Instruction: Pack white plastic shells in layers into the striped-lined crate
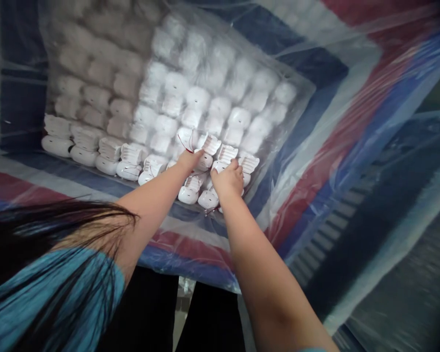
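Note:
Rows of white plastic pieces (197, 98), each with a rounded end and many with a ribbed part, fill a striped bag under clear film. My left hand (191, 159) reaches into the near rows, its fingers closed at a white piece (205, 162) with a ribbed top. Thin red wires (185, 142) stick up beside those fingers. To the right, my right hand (229, 178) has its fingers curled over another white ribbed piece (227, 154), thumb against its rounded part. Both sets of fingertips are partly hidden.
The bag's red, white and blue wall (315, 161) rises around the pieces, lined with clear plastic film. Its near edge (190, 244) crosses under my forearms. Dark hair hangs over my left arm. Another striped sheet or bag (352, 254) lies at the right.

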A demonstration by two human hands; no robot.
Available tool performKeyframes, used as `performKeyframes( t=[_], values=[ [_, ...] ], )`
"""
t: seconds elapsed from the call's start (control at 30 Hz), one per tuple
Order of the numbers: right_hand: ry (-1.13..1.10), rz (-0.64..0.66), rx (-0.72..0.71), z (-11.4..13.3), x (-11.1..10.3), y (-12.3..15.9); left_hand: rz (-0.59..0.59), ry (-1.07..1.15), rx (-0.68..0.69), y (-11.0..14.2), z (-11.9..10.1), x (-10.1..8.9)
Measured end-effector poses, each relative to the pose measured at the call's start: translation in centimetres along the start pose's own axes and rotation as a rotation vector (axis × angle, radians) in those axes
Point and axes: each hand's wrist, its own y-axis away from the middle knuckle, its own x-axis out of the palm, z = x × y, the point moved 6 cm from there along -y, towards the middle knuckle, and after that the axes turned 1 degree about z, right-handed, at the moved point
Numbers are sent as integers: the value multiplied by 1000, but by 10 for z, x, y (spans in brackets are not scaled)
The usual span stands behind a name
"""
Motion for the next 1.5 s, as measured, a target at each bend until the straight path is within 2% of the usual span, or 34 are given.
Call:
performKeyframes(
  t=[0.03,0.1,0.17,0.2,0.23,0.3,0.33,0.37,0.4,0.47,0.53,0.6,0.63,0.7,0.77,0.8,0.87,0.9,0.97,1.0,1.07,1.13,1.2,1.3,1.37,1.43,1.5],
  values=[
    [-45,-54,-87,-2,-16,15,-16,-69,-7,2,-1,0],
    [-127,-234,-299,-15,-61,53,-35,-199,-23,6,-4,1],
    [-138,-529,-464,-43,-118,95,-53,-317,-24,11,-8,1],
    [-102,-685,-473,-63,-145,113,-63,-366,-21,13,-10,1],
    [-45,-838,-431,-86,-171,128,-74,-409,-18,15,-11,1],
    [136,-1019,-245,-131,-208,141,-97,-478,-13,18,-14,0],
    [197,-1030,-143,-151,-219,140,-107,-505,-6,19,-15,-1],
    [226,-946,-58,-169,-224,133,-116,-527,5,20,-15,-1],
    [219,-810,27,-185,-224,122,-122,-547,20,20,-16,-2],
    [137,-490,182,-207,-209,103,-141,-583,48,22,-18,-4],
    [72,-329,308,-216,-195,96,-184,-619,75,30,-22,-7],
    [78,-366,342,-214,-191,98,-232,-656,152,48,-33,-6],
    [104,-401,314,-210,-191,100,-246,-662,253,61,-45,-2],
    [172,-462,223,-202,-191,102,-223,-611,563,101,-79,16],
    [232,-503,143,-198,-192,103,-128,-480,900,155,-122,45],
    [245,-515,121,-197,-193,102,-65,-412,1021,185,-144,62],
    [226,-520,89,-198,-194,100,63,-353,1151,241,-186,102],
    [201,-519,77,-199,-194,99,87,-358,1141,263,-205,122],
    [133,-514,47,-199,-194,97,87,-402,977,293,-236,160],
    [94,-515,32,-199,-194,96,54,-418,866,301,-246,176],
    [17,-536,10,-201,-193,96,-80,-445,678,308,-259,194],
    [-67,-567,-7,-202,-191,98,-242,-486,619,308,-266,201],
    [-192,-587,-31,-202,-189,100,-365,-532,654,306,-269,202],
    [-496,-595,-79,-206,-186,100,-467,-563,668,306,-266,198],
    [-711,-578,-42,-221,-180,92,-508,-612,648,309,-267,198],
    [-800,-464,92,-250,-159,74,-547,-671,630,312,-272,202],
    [-725,-216,302,-292,-120,57,-595,-722,614,313,-276,205]
  ],
)
